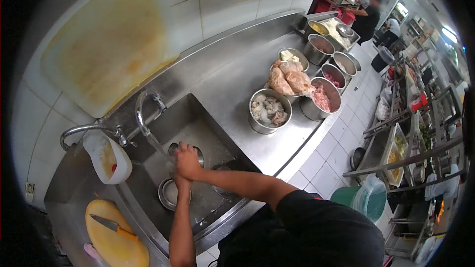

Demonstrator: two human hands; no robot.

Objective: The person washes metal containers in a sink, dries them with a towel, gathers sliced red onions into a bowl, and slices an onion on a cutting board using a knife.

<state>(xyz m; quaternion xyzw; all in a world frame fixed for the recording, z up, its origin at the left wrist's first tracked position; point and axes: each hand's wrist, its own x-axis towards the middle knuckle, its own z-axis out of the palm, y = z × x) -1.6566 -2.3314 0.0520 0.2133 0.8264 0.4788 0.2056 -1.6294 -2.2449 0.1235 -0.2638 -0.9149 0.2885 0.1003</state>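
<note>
My right hand is closed around my left hand, over the metal sink. The fingers of my left hand are mostly hidden under the right. Water runs from a curved faucet onto or just beside the hands. Below my left hand lies a round metal bowl in the basin. Another dark round piece shows partly behind my right hand. Whether anything small is between the palms cannot be seen.
Left of the sink are a white plastic container and a yellow board with a knife. On the steel counter stand several metal pots, one with seafood, and bagged meat. A person stands farther back.
</note>
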